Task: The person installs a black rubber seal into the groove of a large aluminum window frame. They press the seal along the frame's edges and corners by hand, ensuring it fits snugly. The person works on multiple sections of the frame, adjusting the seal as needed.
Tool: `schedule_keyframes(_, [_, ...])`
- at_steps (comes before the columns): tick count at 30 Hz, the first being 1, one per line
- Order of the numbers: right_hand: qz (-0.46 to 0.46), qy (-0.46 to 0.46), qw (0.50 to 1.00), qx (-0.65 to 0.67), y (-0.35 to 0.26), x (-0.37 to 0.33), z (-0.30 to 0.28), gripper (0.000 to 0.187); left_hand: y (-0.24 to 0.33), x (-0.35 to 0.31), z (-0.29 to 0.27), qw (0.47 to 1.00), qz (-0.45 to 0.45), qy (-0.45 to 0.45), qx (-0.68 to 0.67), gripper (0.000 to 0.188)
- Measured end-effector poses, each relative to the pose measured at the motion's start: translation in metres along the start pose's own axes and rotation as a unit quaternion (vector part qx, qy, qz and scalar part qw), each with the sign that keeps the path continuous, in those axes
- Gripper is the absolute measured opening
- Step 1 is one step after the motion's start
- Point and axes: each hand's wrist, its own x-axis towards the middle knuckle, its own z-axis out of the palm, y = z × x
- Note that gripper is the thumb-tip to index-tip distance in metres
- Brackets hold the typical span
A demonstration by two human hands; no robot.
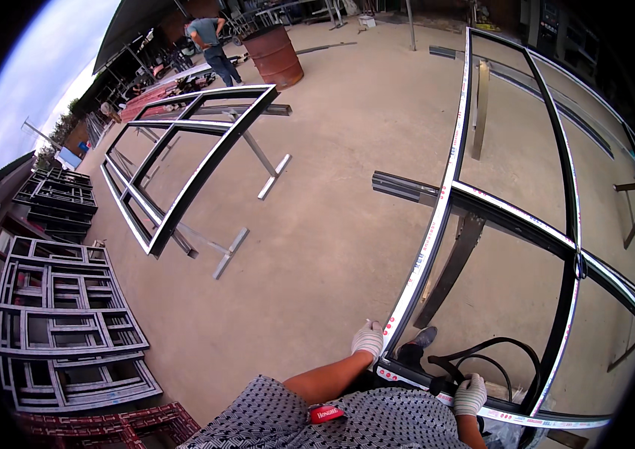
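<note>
A large metal window frame (426,245), with white film on its face and dark sides, lies raised in front of me on the right. My left hand (367,340), in a white knit glove, is closed at its near left corner, the fingers against the outer edge. Over the near rail my right hand (471,395), gloved too, has its fingers curled round a black rubber strip (508,340). That strip loops up inside the near opening. What lies under the right palm is hidden.
Stands (452,269) carry the frame; one of my shoes (425,337) shows below it. A second frame (183,196) rests on trestles at left. Stacked frames (71,314) line the left side. Farther back are a rusty drum (273,56) and a person (213,49) standing bent.
</note>
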Motion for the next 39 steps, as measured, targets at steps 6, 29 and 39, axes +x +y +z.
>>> schedule_keyframes(6, [0.005,-0.004,1.0,-0.005,0.0,-0.001,0.0,0.012,0.006,-0.003,0.0,1.0,-0.016,0.01,-0.002,0.053])
schedule_keyframes(29, [0.024,-0.008,1.0,-0.008,-0.007,0.001,0.001,0.009,-0.003,0.005,0.005,1.0,-0.01,-0.002,-0.011,0.054])
schedule_keyframes(39, [0.036,-0.012,0.999,-0.008,-0.012,0.0,-0.002,0.009,0.006,-0.003,-0.004,1.0,-0.02,-0.008,-0.003,0.054])
